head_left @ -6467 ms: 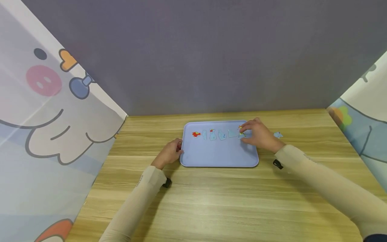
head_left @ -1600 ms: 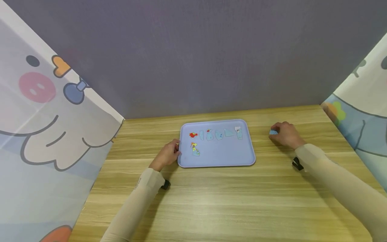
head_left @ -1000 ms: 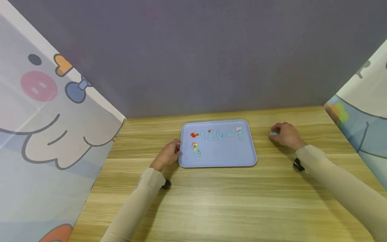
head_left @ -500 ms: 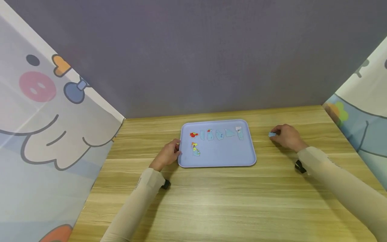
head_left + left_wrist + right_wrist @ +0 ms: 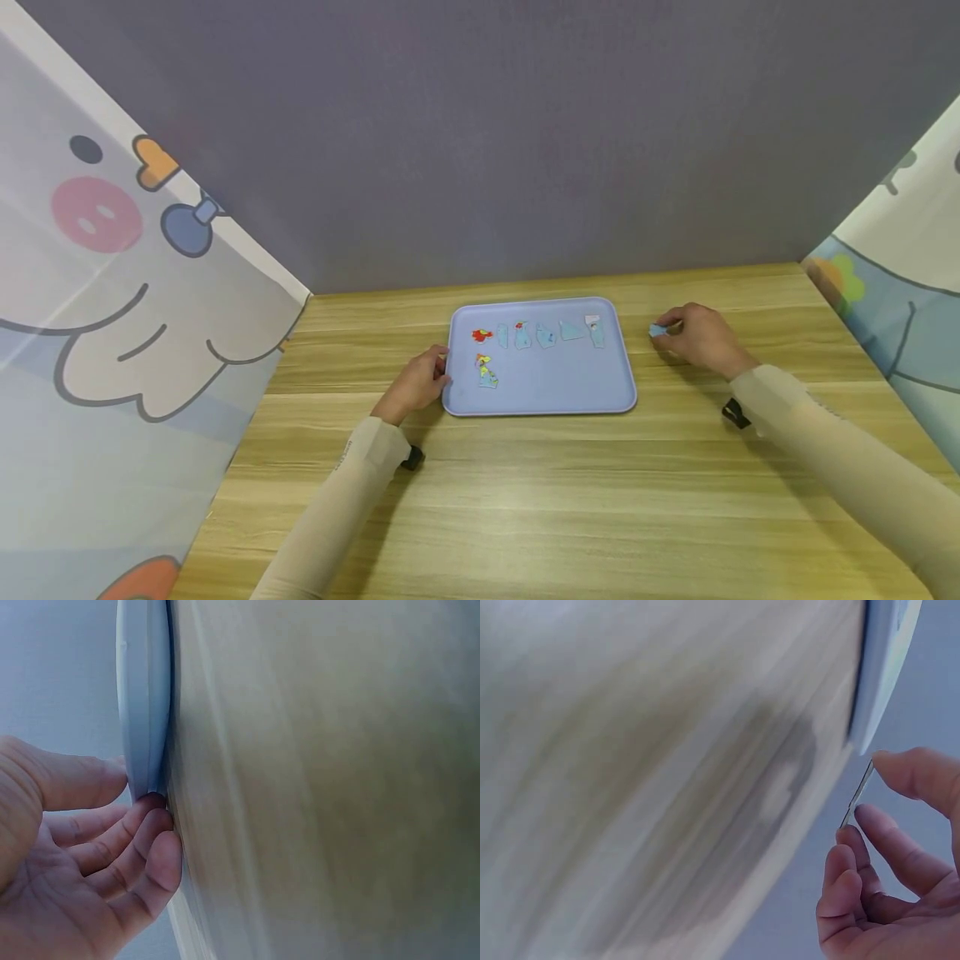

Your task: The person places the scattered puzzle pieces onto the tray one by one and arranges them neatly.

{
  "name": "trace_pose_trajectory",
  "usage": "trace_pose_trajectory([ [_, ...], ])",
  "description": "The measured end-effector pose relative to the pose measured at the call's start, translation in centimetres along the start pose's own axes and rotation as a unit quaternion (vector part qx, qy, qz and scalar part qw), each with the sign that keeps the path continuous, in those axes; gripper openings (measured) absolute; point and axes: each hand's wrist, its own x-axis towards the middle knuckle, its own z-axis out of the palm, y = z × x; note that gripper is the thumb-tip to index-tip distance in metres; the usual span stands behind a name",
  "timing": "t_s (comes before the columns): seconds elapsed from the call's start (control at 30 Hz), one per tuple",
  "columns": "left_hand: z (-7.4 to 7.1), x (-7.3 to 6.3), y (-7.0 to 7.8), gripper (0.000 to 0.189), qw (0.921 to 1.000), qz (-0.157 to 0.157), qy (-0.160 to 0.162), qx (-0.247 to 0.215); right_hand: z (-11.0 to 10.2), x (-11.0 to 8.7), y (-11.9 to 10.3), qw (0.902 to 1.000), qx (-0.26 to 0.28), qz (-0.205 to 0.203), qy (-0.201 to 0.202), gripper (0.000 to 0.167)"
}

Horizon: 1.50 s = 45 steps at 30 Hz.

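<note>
My left hand (image 5: 416, 384) holds the left rim of a pale lilac-blue tray (image 5: 555, 387). In the left wrist view the thumb lies on the tray's edge and curled fingers press from underneath. Just right of the tray, my right hand (image 5: 703, 336) pinches a small light-blue puzzle piece (image 5: 657, 331) between thumb and fingers. Seen edge-on in the right wrist view, that puzzle piece (image 5: 858, 793) is thin and flat, held off the table. A row of flat, irregular pieces runs along the tray's far side, from a red one (image 5: 482, 335) to a white-topped blue one (image 5: 596, 331).
Below the row's left end lies a yellow-and-blue piece (image 5: 487, 372) on the tray. The wood-grain table (image 5: 525, 500) meets a grey panel (image 5: 540, 150) at the back. Cartoon-printed walls (image 5: 105, 350) stand on both sides.
A yellow-and-blue piece now lies at the tray's lower left. My right hand has gone right, picked the light-blue puzzle piece off the table and carried it left toward the tray.
</note>
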Motion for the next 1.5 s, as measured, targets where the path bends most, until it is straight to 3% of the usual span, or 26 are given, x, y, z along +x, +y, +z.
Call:
trace_pose_trajectory([
  [0.37,0.0,0.0,0.0,0.046,1.0,-0.005,-0.001,-0.002,0.5,-0.1,-2.9,0.9994,0.009,-0.033,-0.008,0.029],
  [0.93,0.2,0.4,0.4,0.046,1.0,-0.005,0.001,0.005,3.9,0.3,-8.7,0.9878,0.024,-0.153,0.01,0.021],
  [1.27,0.3,0.6,0.6,0.047,1.0,-0.007,-0.001,0.006,7.4,2.0,-13.1,0.9819,0.035,-0.181,-0.045,0.021],
  [1.5,0.3,0.6,0.8,0.047,1.0,-0.006,-0.003,0.007,9.8,2.8,-15.6,0.9825,0.006,-0.155,-0.103,0.017],
])
